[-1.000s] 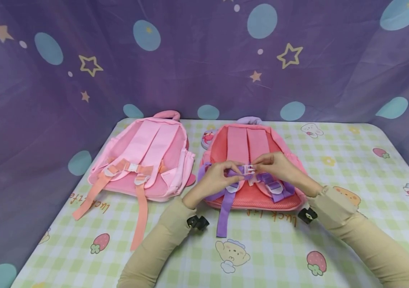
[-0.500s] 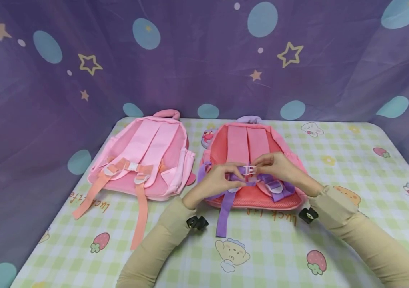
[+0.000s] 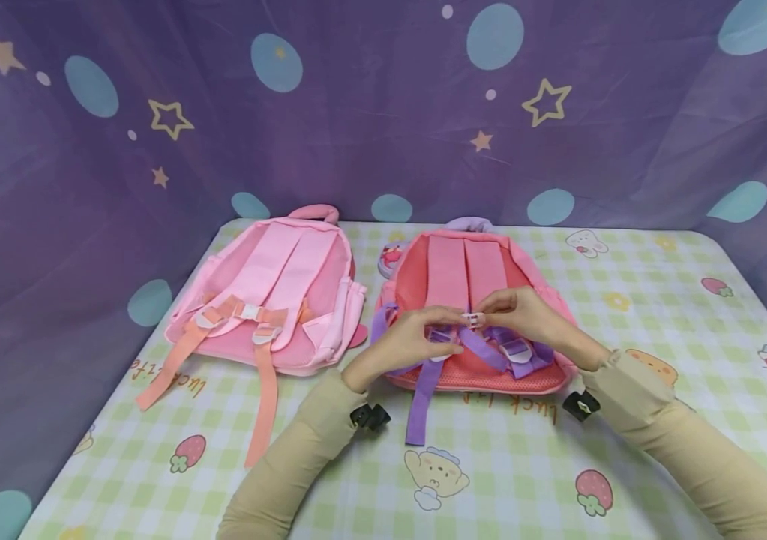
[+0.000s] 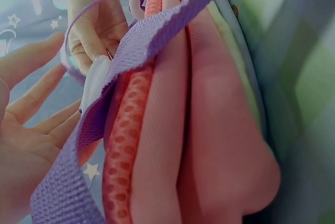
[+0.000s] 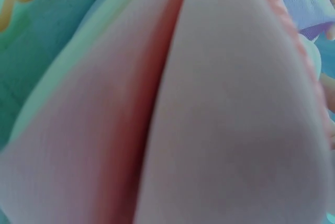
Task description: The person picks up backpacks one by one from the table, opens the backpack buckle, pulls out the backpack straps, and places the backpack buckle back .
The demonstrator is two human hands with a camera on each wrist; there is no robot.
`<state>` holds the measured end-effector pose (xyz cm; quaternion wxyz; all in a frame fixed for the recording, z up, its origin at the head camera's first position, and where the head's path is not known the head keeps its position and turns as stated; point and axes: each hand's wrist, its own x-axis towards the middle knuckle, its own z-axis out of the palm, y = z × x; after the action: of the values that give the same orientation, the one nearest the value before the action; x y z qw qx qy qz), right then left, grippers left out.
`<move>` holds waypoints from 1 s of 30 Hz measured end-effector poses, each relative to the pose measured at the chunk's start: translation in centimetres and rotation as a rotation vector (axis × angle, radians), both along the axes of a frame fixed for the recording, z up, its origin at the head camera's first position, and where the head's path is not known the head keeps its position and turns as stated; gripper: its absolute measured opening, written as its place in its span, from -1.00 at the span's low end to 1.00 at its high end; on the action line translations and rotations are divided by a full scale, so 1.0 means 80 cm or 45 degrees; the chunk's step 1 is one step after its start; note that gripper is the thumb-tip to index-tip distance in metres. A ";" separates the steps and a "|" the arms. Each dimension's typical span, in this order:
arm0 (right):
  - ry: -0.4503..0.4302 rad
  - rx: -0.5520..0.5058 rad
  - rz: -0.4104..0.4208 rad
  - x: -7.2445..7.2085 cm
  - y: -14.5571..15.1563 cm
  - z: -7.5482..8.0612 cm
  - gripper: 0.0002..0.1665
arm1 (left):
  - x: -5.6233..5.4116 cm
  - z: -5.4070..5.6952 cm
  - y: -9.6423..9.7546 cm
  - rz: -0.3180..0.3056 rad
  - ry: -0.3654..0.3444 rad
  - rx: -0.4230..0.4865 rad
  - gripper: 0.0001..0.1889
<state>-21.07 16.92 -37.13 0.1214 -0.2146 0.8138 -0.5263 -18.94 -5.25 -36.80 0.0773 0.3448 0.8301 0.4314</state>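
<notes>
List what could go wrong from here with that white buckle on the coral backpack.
The white buckle might come apart under a pull: it is too small and partly covered to tell whether it is fully latched.

The right hand has its fingertips at the buckle, and the left hand reaches to it too, so a fingertip could get pinched.

The purple strap slants down just below the buckle and might twist or snag.

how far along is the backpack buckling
Done: on the light pink fabric backpack, the white plastic buckle looks fastened between peach straps. In hand: on the coral-pink fabric backpack with purple straps, the right hand pinches another white plastic buckle, left hand beside it. Remaining: probably securing that buckle; whether it's closed is unclear.
</notes>
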 end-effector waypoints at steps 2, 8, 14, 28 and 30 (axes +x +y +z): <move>0.000 -0.011 0.009 0.000 0.000 0.000 -0.82 | 0.000 0.001 0.001 0.010 0.005 -0.004 -0.63; 0.041 -0.003 0.023 0.001 0.002 -0.002 -0.83 | -0.002 0.003 0.005 0.050 -0.021 0.009 -0.67; 0.086 0.018 0.022 0.003 0.002 -0.001 -0.83 | -0.003 0.007 0.013 0.154 0.034 -0.061 -0.72; 0.189 0.003 0.049 0.006 0.003 -0.004 -0.85 | -0.015 0.003 0.022 0.236 0.127 -0.168 -0.75; 0.201 0.009 0.048 0.006 0.004 -0.005 -0.85 | -0.017 0.003 0.023 0.230 0.150 -0.171 -0.78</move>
<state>-20.62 17.25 -37.55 0.0674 -0.2703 0.8185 -0.5025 -20.30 -3.41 -36.55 0.0121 0.2876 0.8878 0.3591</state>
